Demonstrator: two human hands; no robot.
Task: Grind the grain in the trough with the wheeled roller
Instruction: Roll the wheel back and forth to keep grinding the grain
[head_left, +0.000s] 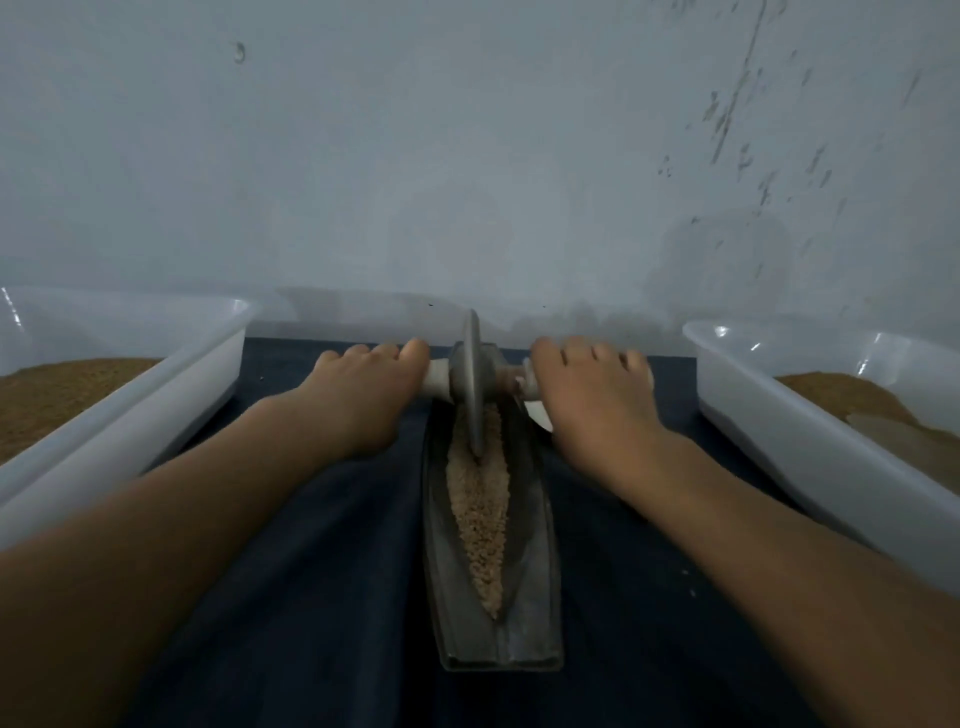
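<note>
Your left hand (363, 397) and right hand (592, 402) grasp the wheeled roller (471, 384) at the far end of the trough (498, 642). The grain (478, 514) looks coarse, so I judge much grinding remains.

The trough (530, 597) is dull dark grey, same as the wheel (471, 384), with pale tan grain (478, 499) inside. Dark navy cloth (332, 545) under the trough. White tubs left (156, 410) and right (810, 447) of the trough hold brown meal. Wall's pale grey-blue with dark speckles.
</note>
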